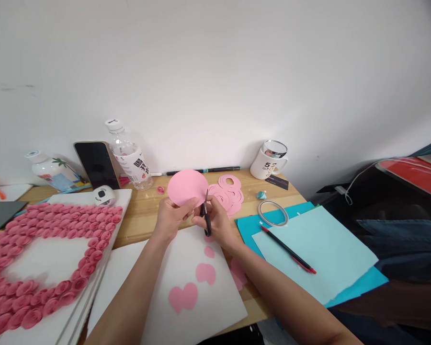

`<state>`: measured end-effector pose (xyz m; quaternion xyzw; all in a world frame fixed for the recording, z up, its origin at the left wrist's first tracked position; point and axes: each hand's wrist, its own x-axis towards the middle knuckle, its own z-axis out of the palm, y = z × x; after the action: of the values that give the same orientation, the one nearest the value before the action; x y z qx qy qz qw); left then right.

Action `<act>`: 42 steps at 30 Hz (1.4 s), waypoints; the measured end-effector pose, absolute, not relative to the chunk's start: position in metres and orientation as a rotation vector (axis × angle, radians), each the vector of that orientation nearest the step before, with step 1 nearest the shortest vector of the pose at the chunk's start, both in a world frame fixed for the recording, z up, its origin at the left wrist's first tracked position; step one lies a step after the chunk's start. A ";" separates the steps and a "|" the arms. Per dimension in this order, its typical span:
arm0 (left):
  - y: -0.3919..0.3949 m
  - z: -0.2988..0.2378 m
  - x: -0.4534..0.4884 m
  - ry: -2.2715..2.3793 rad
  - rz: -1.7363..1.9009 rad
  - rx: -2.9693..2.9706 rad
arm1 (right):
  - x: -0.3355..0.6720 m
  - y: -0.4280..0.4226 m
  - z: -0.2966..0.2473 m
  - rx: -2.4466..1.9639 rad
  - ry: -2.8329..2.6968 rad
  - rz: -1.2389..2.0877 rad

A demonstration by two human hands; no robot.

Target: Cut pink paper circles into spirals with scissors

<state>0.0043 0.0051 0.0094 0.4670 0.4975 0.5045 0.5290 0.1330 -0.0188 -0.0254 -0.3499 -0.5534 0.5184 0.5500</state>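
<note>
My left hand [172,216] pinches the lower edge of a pink paper circle [187,187] and holds it upright above the wooden desk [143,215]. Beside it, my right hand [217,221] grips small black scissors [207,218], whose blades meet the circle's right edge. Pink paper offcuts [187,294] lie on a white sheet [187,287] under my forearms. A pile of cut pink paper spirals [230,194] rests just behind my right hand.
On the left, a white board [50,258] carries rolled pink paper roses [28,287]. A phone [96,164], two bottles [129,155], a mug [271,160] and a tape roll [272,213] stand around. Light blue paper sheets [316,249] with pens [287,249] lie right.
</note>
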 end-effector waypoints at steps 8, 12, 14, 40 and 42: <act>0.005 0.011 0.004 1.201 1.189 1.108 | 0.132 -0.019 -0.026 -0.874 -1.294 1.213; 0.005 0.012 0.005 1.171 1.188 1.084 | 0.131 -0.020 -0.023 -0.911 -1.301 1.210; 0.005 0.012 0.005 1.145 1.194 1.078 | 0.131 -0.020 -0.022 -0.924 -1.293 1.216; 0.004 0.016 0.002 1.166 1.170 1.196 | 0.137 -0.019 -0.020 -0.928 -1.283 1.220; 0.004 0.016 0.003 1.157 1.171 1.192 | 0.137 -0.019 -0.020 -0.924 -1.279 1.229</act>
<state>0.0025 0.0043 0.0160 0.4988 0.4839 0.4897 0.5265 0.1367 -0.0194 -0.0199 -0.3889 -0.5382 0.5169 0.5402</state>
